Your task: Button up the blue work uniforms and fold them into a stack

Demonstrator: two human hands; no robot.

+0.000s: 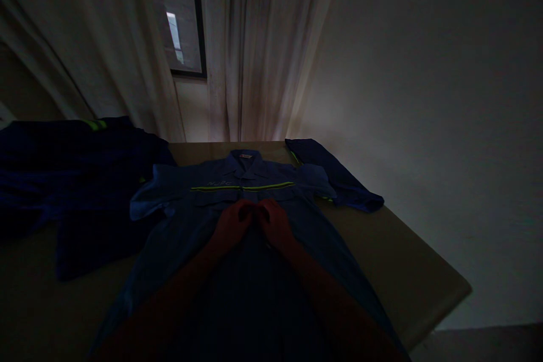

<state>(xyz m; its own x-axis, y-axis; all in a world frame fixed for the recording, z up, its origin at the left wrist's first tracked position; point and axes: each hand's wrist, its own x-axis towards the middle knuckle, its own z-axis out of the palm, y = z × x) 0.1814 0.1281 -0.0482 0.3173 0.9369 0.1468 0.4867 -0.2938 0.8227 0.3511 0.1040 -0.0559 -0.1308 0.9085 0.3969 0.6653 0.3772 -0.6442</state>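
Note:
A blue short-sleeved work shirt lies spread face up, its collar at the far end and a yellow-green stripe across the chest. Just below that stripe, my left hand and my right hand meet over the front placket. Both hands are closed, thumbs and fingertips pinched together on the shirt front. The light is too dim to make out a button between the fingers. The lower part of the shirt runs toward me under my forearms and fades into shadow.
Dark blue clothing with yellow-green strips is heaped at the left. A dark blue sleeve extends beyond the shirt's right shoulder. Everything rests on a tan table, with curtains and a window behind and a pale wall at the right.

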